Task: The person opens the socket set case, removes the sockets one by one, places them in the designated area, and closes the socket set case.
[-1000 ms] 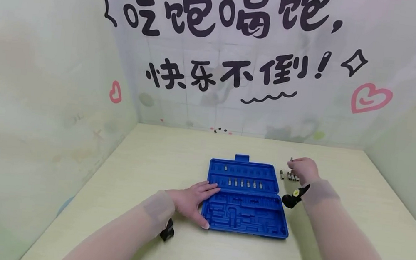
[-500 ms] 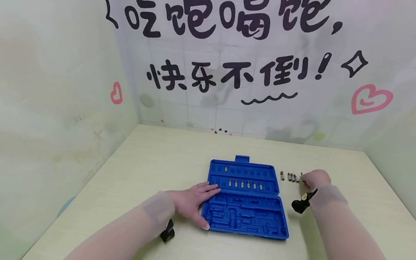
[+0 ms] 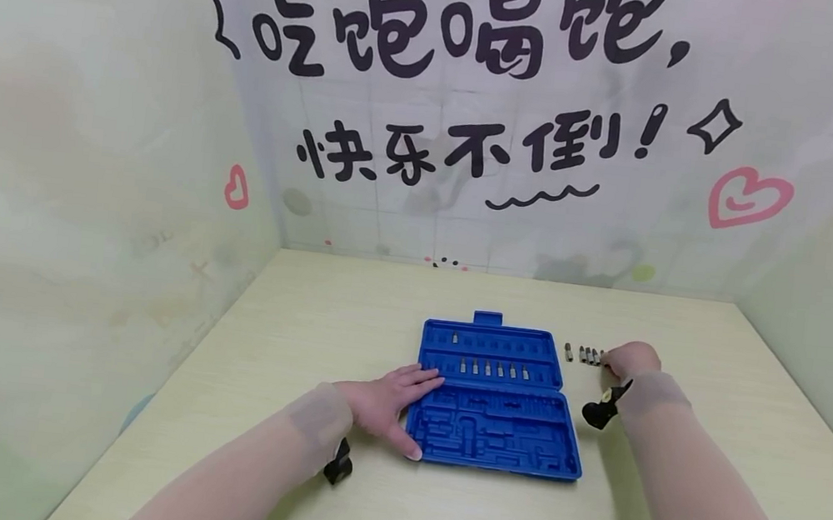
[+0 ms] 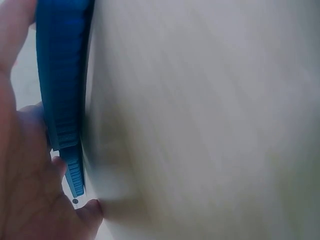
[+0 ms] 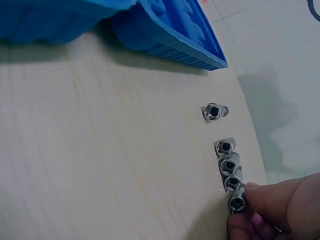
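Note:
My left hand [image 3: 386,406] rests on the left edge of an open blue tool case [image 3: 490,470], fingers spread straight and thumb at the near corner. In the left wrist view the case's blue side wall [image 4: 64,75] stands beside that hand. To the right of the case, my right hand [image 3: 633,361] pinches a silver bit socket [image 5: 236,202] between thumb and fingers, low at the table. It sits at the end of a short row of similar bit sockets [image 5: 229,166]. Another bit socket [image 5: 214,111] lies apart, nearer the case.
Several bit sockets [image 3: 487,368] stand in a row in the case's upper half, with a single one [image 3: 455,338] in the slots above them. The lower half [image 3: 511,449] has moulded recesses. A printed wall [image 3: 404,234] closes off the table's back.
My right hand, raised with a bit socket behind the row a second ago, has come down and right to the row's right end. My left hand stays on the case.

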A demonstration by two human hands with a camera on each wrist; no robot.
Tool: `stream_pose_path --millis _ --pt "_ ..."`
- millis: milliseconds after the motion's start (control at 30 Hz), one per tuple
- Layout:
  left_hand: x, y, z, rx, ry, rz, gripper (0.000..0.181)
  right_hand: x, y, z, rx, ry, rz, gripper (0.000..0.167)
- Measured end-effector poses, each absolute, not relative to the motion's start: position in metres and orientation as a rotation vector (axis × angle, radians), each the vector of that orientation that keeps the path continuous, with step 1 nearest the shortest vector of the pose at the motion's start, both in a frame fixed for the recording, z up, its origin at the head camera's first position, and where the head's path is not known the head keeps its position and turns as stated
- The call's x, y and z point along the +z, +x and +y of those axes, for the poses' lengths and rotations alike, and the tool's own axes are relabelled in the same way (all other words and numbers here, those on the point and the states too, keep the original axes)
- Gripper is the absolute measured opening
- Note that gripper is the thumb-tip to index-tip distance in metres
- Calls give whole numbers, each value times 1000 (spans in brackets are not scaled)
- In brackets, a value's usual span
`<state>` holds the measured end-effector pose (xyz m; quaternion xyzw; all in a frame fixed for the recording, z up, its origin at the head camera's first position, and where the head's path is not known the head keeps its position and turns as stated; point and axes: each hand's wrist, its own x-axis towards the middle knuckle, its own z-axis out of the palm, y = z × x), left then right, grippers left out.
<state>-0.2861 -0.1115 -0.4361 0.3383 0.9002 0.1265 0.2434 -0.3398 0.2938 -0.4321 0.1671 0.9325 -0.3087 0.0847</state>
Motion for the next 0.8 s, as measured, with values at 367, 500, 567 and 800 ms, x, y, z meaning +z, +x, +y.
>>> stream_pose_path --millis 367,500,567,800 --pt "-438 -287 -112 319 925 2472 109 -435 -338 296 -1033 564 2737 34" --pt "-439 -286 -112 316 923 2475 109 -434 -338 298 -1067 526 2697 39" --pt "-439 -286 -112 315 923 2475 109 -429 -337 297 -1048 461 2719 45" --pt "-439 -287 -111 317 927 2474 109 -416 -338 273 -1181 350 2755 48"
